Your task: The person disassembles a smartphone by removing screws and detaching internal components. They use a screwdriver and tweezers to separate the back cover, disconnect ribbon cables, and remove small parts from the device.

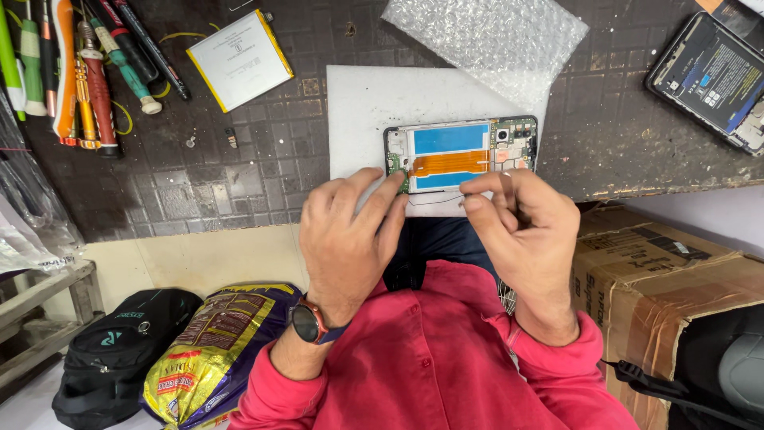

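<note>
Over opened phone point(461, 155), seemingly pinching hands.

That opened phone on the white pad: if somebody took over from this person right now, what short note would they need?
Left hand: forefinger tip pressed on the lower left corner of the opened phone, holding nothing.
Right hand: fingertips pinched at the phone's lower edge; whether they grip a small tool or part cannot be told.
The phone lies back-off on a white pad, with an orange flex cable across its middle.
Done: back cover off, battery bay empty.
A loose white battery and screwdrivers lie to the upper left of the workbench.
Left: the phone is not yet closed.
</note>
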